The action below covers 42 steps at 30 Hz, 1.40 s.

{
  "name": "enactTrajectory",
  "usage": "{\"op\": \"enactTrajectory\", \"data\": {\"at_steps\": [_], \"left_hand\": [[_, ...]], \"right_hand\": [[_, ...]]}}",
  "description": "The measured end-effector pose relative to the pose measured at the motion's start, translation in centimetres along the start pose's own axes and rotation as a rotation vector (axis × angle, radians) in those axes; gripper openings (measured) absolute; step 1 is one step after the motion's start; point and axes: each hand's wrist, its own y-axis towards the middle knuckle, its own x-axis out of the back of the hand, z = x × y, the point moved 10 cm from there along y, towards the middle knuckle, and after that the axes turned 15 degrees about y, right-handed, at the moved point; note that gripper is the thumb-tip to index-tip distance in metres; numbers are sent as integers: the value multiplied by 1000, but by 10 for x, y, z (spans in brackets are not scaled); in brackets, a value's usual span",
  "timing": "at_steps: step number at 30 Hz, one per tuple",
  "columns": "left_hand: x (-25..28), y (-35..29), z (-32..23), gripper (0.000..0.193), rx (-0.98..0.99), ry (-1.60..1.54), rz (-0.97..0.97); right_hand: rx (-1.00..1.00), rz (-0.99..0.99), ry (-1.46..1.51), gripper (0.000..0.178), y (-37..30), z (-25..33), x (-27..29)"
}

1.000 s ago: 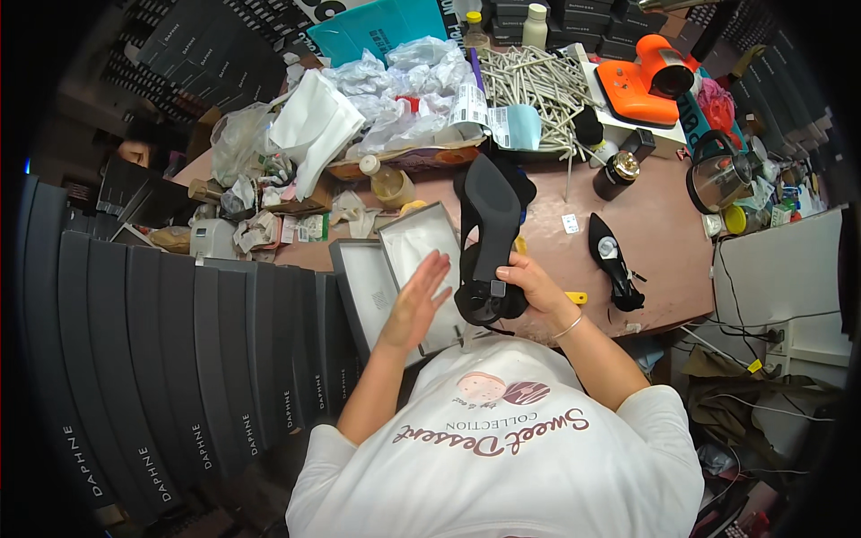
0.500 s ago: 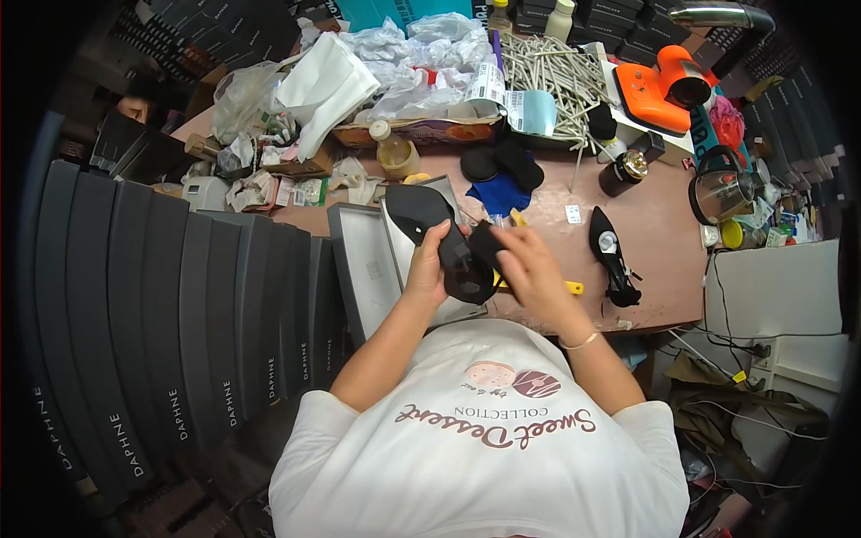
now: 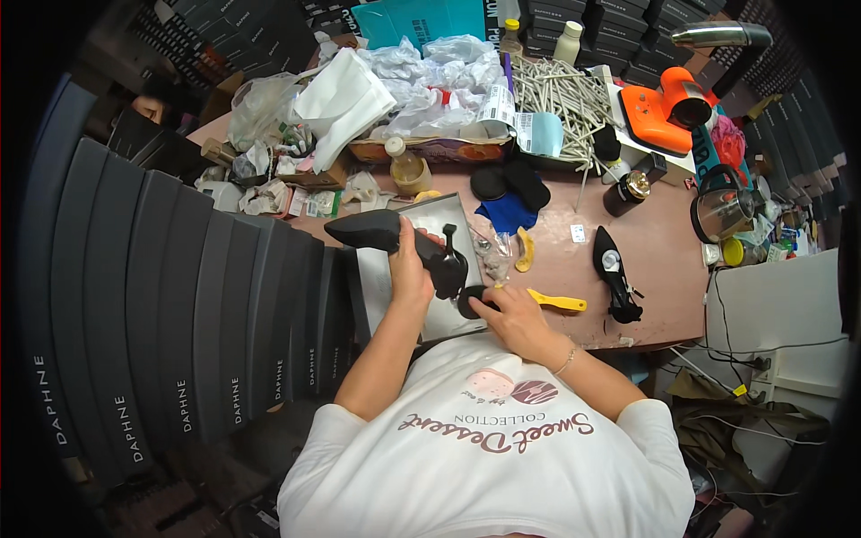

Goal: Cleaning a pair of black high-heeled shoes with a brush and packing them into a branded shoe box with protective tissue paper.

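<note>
My left hand is closed around a black pointed-toe heeled shoe, held above an open grey shoe box. The toe points left, and the heel end hangs towards my right hand. Close to my shirt, my right hand grips a dark rounded pad, just below the shoe's heel end and seemingly apart from it. The pad's exact kind is unclear. Beside that hand lies a tool with a yellow handle. A second black slingback shoe rests on the table to the right.
Dark pads lie on a blue cloth beyond the box. Behind stand a bottle, a carton of crumpled plastic and a tray of pale sticks. An orange machine sits back right; shoe boxes line the left.
The shoe has tipped over and swung left, its toe now pointing left. My right hand has drawn the dark pad away from the shoe, down towards my body.
</note>
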Motion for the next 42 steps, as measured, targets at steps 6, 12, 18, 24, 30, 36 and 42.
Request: {"op": "enactTrajectory", "data": {"at_steps": [6,12,18,24,30,36,42], "left_hand": [[-14,-17,8,41,113,55,2],[-28,-30,-12,28,56,355,689],[-22,-85,44,32,289,645,955],[-27,-109,76,15,307,868,1020],[-20,-105,60,13,106,873,901],[-26,-116,74,11,258,878,992],[-25,-117,88,15,324,887,1088]], "right_hand": [[159,-190,65,43,40,32,33],[-255,-279,326,38,-55,-51,55],[36,-313,359,45,14,24,99],[9,-437,149,14,61,-16,84],[-5,-170,183,14,24,39,54],[-110,-479,196,11,50,-12,92],[-267,-568,159,12,46,-77,99]]}}
